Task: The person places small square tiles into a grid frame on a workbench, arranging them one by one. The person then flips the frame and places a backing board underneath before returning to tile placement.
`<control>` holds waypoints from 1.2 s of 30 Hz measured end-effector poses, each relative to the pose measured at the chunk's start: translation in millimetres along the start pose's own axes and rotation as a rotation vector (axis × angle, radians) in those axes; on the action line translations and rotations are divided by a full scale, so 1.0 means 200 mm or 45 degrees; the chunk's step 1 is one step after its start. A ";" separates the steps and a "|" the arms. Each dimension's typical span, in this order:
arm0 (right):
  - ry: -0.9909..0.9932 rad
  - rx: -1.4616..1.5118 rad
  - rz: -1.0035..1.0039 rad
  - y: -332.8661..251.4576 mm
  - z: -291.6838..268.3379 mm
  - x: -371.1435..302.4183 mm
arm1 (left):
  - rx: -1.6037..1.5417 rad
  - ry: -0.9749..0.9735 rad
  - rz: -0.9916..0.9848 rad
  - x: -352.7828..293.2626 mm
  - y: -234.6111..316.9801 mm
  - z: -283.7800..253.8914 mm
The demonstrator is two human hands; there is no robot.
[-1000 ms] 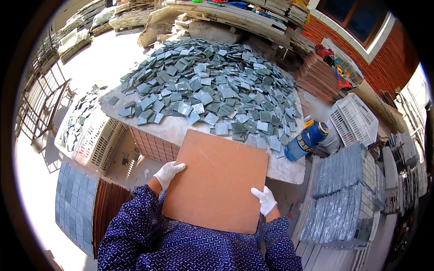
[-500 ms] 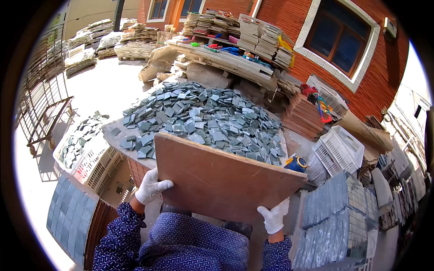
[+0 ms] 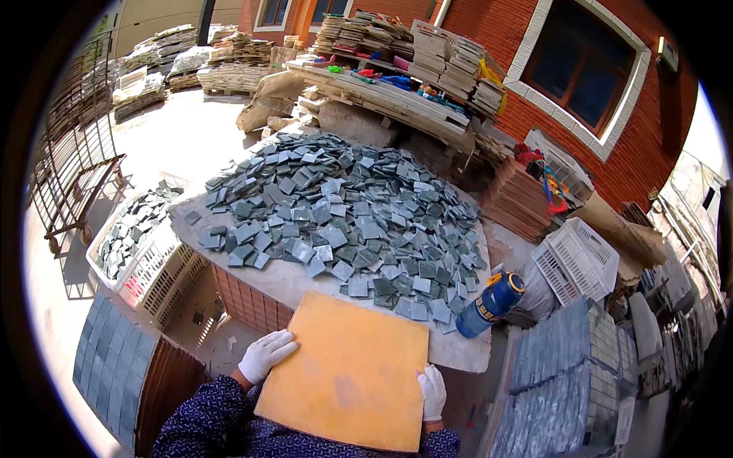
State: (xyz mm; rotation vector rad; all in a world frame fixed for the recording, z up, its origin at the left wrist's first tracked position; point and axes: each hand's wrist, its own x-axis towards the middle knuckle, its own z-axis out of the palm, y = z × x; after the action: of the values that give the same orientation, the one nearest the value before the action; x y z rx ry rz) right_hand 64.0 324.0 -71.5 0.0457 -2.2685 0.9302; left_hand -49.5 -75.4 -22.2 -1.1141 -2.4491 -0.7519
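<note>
Orange-tan and flat, the square board fills the bottom centre of my view, and I hold it by its two side edges in white work gloves. On the left, my left hand lies against the board's left edge about halfway down; its fingers are close together and curled lightly over the rim onto the top face, not spread. I cannot tell where the thumb sits, since it is under the board. On the right, my right hand clasps the right edge lower down, fingers pressed together and pointing up along the edge, the palm side hidden from me. The board lies nearly level, face up, its far edge resting at or just over the near rim of the pale table; whether it actually touches I cannot tell. It is close to square, so no long axis stands out; it is turned slightly clockwise, with the far edge sloping down to the right and the near corner pointing toward my patterned blue sleeves. Left of the table stands a white crate with a few grey-green tiles in it. On the table lies a broad heap of small grey-green tiles, well beyond my fingers. Just right of the board's far corner lies a blue jug with a yellow cap, and further right stand stacked sheets of tile.
</note>
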 end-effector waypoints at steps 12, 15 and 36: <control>-0.073 -0.522 -0.369 -0.56 -0.11 0.69 | 0.165 0.107 -0.088 0.61 0.13 -0.17; -0.556 -0.852 -0.268 -0.21 0.28 0.53 | 0.276 -0.106 -0.216 0.54 -0.02 0.09; -0.344 -0.564 -0.006 -0.08 0.30 0.51 | -0.002 -0.127 -0.240 0.43 -0.21 0.29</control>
State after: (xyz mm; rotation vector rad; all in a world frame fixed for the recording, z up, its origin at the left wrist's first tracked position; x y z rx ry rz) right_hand -45.8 296.1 -32.0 -0.0196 -2.6756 0.4196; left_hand -141.7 -12.7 -38.6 -0.9513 -2.6660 -0.7696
